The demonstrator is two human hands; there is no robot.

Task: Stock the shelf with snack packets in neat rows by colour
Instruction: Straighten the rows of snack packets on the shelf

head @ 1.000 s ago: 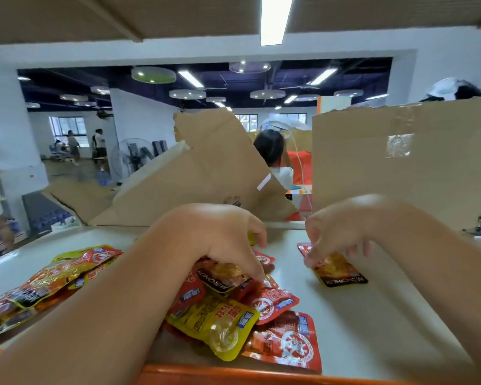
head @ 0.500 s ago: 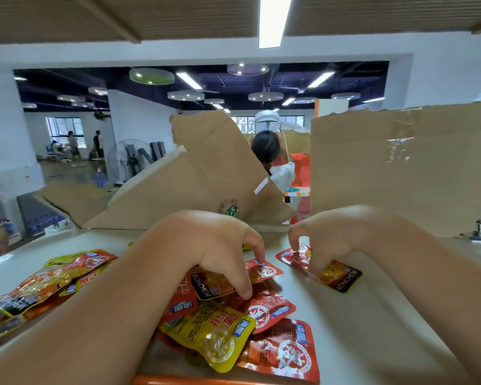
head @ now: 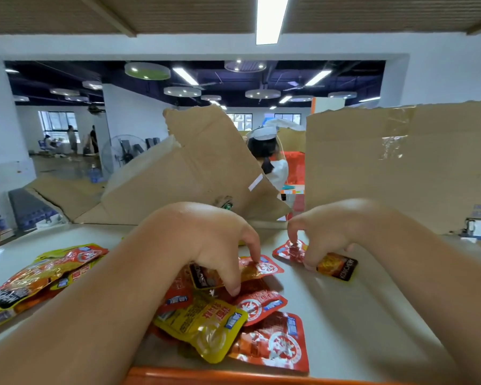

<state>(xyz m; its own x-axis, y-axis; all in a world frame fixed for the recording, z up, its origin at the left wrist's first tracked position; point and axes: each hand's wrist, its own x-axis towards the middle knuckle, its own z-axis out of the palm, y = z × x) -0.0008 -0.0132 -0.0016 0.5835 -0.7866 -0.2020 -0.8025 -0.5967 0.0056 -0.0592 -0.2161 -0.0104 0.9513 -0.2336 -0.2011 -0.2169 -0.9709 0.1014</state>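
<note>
From the head view, the central heap (head: 261,329) of red and yellow snack packets lay on the pale shelf (head: 372,323), close behind its orange front lip (head: 233,376). Right of the heap the shelf surface ran bare to the frame edge. The left hand (head: 206,245) pinched the top packet (head: 261,269) of the heap between curled fingertip and thumb. Just right of the heap, the right hand (head: 333,232) pinched a lone packet (head: 336,266) lying flat (its middle was covered by the fingers). The left forearm hid the heap's left side. Further left lay a second pile (head: 47,270), cut off by the frame. Behind the heap stood a leaning cardboard sheet (head: 200,173) and an upright cardboard panel (head: 400,168), closing off the back.
</note>
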